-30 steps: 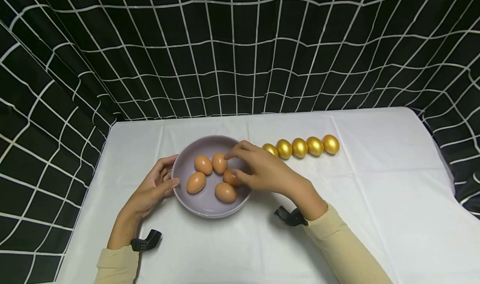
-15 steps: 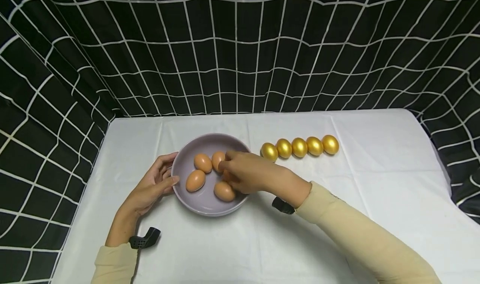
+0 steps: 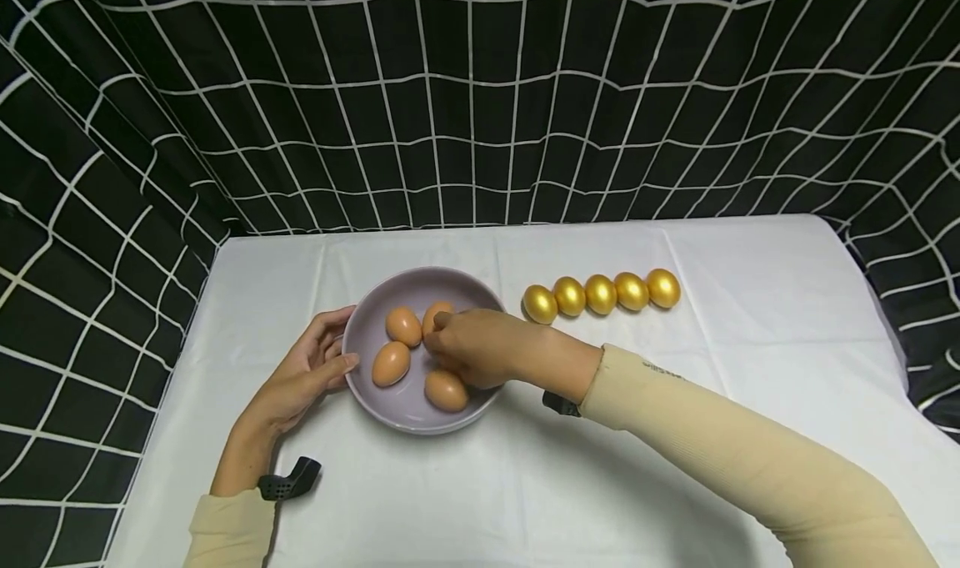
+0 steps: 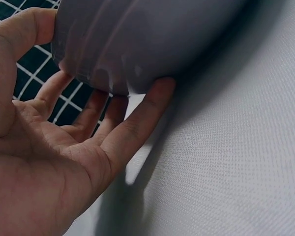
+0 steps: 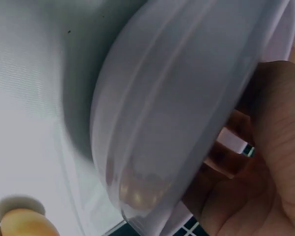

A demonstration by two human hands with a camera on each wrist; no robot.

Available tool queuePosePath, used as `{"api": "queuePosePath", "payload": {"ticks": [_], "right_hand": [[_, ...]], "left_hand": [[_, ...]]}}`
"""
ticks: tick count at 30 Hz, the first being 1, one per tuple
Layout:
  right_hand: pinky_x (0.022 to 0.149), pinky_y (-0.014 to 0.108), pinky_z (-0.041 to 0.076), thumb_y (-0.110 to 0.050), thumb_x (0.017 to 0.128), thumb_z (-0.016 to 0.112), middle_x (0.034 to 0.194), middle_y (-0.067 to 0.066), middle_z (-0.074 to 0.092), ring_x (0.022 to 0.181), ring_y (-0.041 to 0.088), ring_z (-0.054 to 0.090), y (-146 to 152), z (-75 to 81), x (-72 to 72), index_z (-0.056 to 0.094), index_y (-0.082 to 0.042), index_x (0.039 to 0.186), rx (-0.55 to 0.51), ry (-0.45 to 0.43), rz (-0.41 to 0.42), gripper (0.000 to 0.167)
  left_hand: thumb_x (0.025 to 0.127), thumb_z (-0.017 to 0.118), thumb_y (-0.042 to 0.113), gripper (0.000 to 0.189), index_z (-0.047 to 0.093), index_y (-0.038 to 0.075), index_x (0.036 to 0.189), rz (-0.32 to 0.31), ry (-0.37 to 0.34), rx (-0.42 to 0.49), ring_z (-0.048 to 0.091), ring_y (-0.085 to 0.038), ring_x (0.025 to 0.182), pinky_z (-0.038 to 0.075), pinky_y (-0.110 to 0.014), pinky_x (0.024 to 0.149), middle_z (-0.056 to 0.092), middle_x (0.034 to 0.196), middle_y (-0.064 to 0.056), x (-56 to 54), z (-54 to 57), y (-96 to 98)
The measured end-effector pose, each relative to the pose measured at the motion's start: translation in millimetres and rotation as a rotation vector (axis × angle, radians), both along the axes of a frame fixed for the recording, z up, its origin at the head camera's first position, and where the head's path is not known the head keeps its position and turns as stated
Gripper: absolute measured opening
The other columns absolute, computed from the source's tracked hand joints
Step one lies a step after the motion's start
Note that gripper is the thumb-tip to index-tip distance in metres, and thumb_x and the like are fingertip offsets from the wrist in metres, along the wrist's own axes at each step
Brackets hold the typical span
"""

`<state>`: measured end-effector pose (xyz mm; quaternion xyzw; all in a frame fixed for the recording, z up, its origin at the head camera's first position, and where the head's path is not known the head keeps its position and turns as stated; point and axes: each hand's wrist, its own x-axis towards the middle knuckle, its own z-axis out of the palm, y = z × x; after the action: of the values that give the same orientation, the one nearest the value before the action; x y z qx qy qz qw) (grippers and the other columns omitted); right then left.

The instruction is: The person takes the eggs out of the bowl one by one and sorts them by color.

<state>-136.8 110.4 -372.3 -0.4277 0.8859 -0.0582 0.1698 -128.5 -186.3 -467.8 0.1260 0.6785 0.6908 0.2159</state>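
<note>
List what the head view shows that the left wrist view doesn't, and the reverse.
Only the head view: the brown eggs in the bowl, the right hand reaching in among them, and the row of gold eggs.

Only the left wrist view: a close look at the left hand's lowest fingertip against the bowl's outer wall.

Both: the bowl, the left hand, the white cloth and the black grid backdrop.

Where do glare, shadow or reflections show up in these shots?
Head view: bright highlights on the golden eggs, soft shadow on the white tablecloth below the right sleeve; left wrist view: dark shadow on the tablecloth beside the left hand; right wrist view: yellowish reflection on the lavender bowl's glossy side, right hand partly shaded.
</note>
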Motion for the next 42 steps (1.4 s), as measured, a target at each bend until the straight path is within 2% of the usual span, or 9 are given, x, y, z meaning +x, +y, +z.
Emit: {"api": "queuePosePath", "payload": {"ticks": [4, 10, 19, 22, 29, 33, 36, 39, 42], "right_hand": [[0.079, 0.033, 0.054, -0.011, 0.103, 0.062, 0.106, 0.006, 0.061, 0.084, 0.021, 0.062, -3, -3.4, -2.0, 0.069, -0.012, 0.11, -0.008, -0.026, 0.013, 0.01], [0.082, 0.031, 0.054, -0.006, 0.097, 0.068, 0.106, 0.004, 0.061, 0.083, 0.018, 0.057, -5, -5.2, -5.7, 0.07, -0.012, 0.121, -0.001, -0.099, 0.012, 0.025], [0.078, 0.031, 0.052, -0.007, 0.094, 0.07, 0.104, 0.003, 0.06, 0.082, 0.017, 0.054, -4, 1.4, -6.7, 0.071, -0.015, 0.112, 0.049, -0.136, -0.022, 0.02], [0.076, 0.031, 0.051, -0.007, 0.094, 0.07, 0.104, 0.004, 0.06, 0.079, 0.018, 0.054, -1, 3.3, -6.4, 0.07, -0.015, 0.109, 0.032, -0.131, -0.03, 0.018], [0.08, 0.03, 0.05, -0.007, 0.091, 0.074, 0.103, 0.0, 0.059, 0.081, 0.016, 0.053, 8, 5.3, -3.3, 0.069, -0.017, 0.114, -0.093, -0.094, -0.065, 0.026], [0.08, 0.03, 0.051, -0.009, 0.093, 0.072, 0.101, -0.001, 0.058, 0.08, 0.015, 0.053, 13, 7.4, 0.2, 0.067, -0.018, 0.113, -0.161, -0.071, -0.072, 0.022], [0.083, 0.031, 0.051, -0.009, 0.092, 0.074, 0.103, -0.001, 0.059, 0.083, 0.015, 0.055, 19, 9.2, 3.2, 0.068, -0.018, 0.117, -0.213, -0.072, -0.099, 0.026], [0.083, 0.031, 0.052, -0.006, 0.09, 0.074, 0.107, -0.001, 0.06, 0.086, 0.016, 0.058, 26, 11.2, 5.7, 0.069, -0.017, 0.12, -0.295, -0.092, -0.141, 0.033], [0.084, 0.031, 0.054, -0.004, 0.089, 0.074, 0.113, -0.001, 0.062, 0.09, 0.015, 0.06, 33, 11.5, 8.1, 0.07, -0.017, 0.123, -0.42, -0.101, -0.192, 0.036]], "left_hand": [[0.101, 0.062, 0.002, 0.069, 0.031, 0.012, 0.162, 0.004, 0.002, 0.006, 0.057, -0.003, 0.133, 0.064, -0.032, 0.093, 0.043, 0.156, 0.0, 1.6, 0.1, -2.0], [0.102, 0.061, 0.0, 0.068, 0.031, 0.011, 0.162, 0.0, -0.005, 0.026, 0.058, -0.003, 0.133, 0.064, -0.031, 0.093, 0.045, 0.153, 0.004, 2.7, -0.1, -2.3], [0.101, 0.061, 0.001, 0.069, 0.031, 0.013, 0.162, -0.013, 0.0, 0.023, 0.056, -0.005, 0.134, 0.063, -0.031, 0.094, 0.043, 0.155, -0.001, -1.9, 2.8, -2.3], [0.101, 0.062, 0.002, 0.07, 0.03, 0.013, 0.162, -0.013, -0.001, 0.024, 0.056, -0.006, 0.133, 0.063, -0.031, 0.094, 0.043, 0.155, -0.002, -2.4, 3.4, -1.9], [0.101, 0.062, 0.001, 0.07, 0.031, 0.014, 0.162, -0.006, -0.013, 0.026, 0.057, -0.006, 0.133, 0.064, -0.032, 0.093, 0.044, 0.155, -0.001, -1.0, 0.5, -2.4], [0.1, 0.062, 0.002, 0.07, 0.031, 0.013, 0.162, 0.003, -0.015, 0.024, 0.056, -0.006, 0.134, 0.063, -0.032, 0.094, 0.043, 0.155, -0.002, -0.8, -1.0, -2.4], [0.101, 0.062, 0.002, 0.07, 0.031, 0.012, 0.162, 0.005, -0.014, 0.021, 0.056, -0.005, 0.135, 0.063, -0.031, 0.094, 0.043, 0.156, -0.002, -1.1, -2.4, -1.9], [0.101, 0.062, 0.002, 0.07, 0.031, 0.013, 0.162, 0.001, -0.013, 0.023, 0.055, -0.005, 0.135, 0.063, -0.031, 0.095, 0.043, 0.156, -0.001, -1.3, -2.4, -1.5], [0.1, 0.062, 0.003, 0.07, 0.031, 0.013, 0.162, -0.002, -0.009, 0.025, 0.056, -0.005, 0.134, 0.063, -0.032, 0.094, 0.043, 0.155, -0.002, -1.7, -1.2, -1.6]]}}
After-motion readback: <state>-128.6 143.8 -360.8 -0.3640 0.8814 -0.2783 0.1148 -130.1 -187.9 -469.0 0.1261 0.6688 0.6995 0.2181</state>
